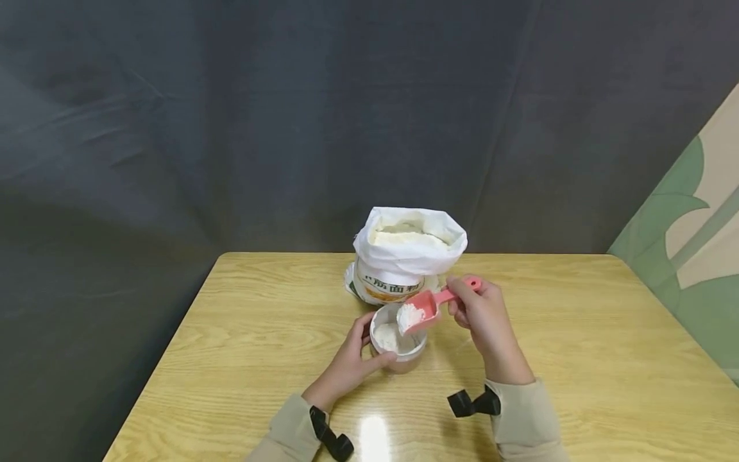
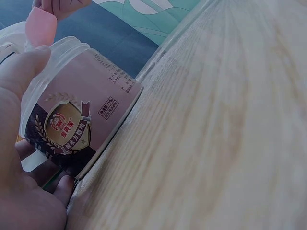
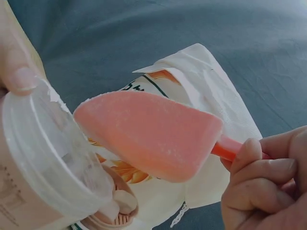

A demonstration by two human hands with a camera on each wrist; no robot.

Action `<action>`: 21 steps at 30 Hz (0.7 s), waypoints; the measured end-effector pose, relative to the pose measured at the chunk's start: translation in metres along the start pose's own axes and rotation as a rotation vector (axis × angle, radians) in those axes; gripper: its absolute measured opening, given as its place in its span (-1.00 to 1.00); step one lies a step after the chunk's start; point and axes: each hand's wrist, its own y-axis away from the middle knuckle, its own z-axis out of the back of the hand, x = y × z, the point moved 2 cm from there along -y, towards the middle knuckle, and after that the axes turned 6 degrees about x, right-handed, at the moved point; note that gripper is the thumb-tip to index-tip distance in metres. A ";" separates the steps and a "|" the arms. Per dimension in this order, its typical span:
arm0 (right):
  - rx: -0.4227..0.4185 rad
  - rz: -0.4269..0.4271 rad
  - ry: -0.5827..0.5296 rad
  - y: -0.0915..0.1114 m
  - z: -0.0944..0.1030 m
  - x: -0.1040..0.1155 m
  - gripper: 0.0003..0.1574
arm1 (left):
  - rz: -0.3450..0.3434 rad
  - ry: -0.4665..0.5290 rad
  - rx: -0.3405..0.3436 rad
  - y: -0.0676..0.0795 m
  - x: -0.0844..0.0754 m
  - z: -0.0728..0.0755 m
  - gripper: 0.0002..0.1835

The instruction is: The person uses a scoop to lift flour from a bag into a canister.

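Observation:
My right hand grips the handle of a pink scoop, which carries white flour. The scoop's tip hangs over the mouth of a round plastic jar, tilted down toward it. White flour lies inside the jar. My left hand holds the jar at its left side, thumb near the rim and fingers behind. In the left wrist view the jar's pink and dark label shows, its base on the table. Behind the jar stands a white flour bag, its top rolled open, with flour inside.
The wooden table reaches out on both sides of the jar. A dark cloth hangs behind its back edge. At the right is a wall covering with green leaf shapes. A black wrist mount sits on the right sleeve.

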 end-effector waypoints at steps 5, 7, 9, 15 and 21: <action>0.029 -0.011 0.130 0.001 -0.004 -0.002 -0.70 | 0.007 -0.003 0.007 -0.001 0.000 -0.001 -0.12; 0.043 -0.005 0.177 0.000 -0.007 -0.003 -0.70 | 0.002 -0.012 0.007 -0.001 0.000 -0.001 -0.12; 0.053 -0.001 0.222 -0.001 -0.009 -0.005 -0.70 | 0.004 -0.015 0.005 -0.001 -0.001 -0.001 -0.12; 0.068 0.032 0.356 -0.003 -0.016 -0.008 -0.69 | -0.014 -0.006 0.010 -0.001 -0.001 -0.001 -0.14; 0.096 0.087 0.445 0.000 -0.020 -0.006 -0.68 | -0.017 -0.003 0.005 0.000 0.000 -0.001 -0.13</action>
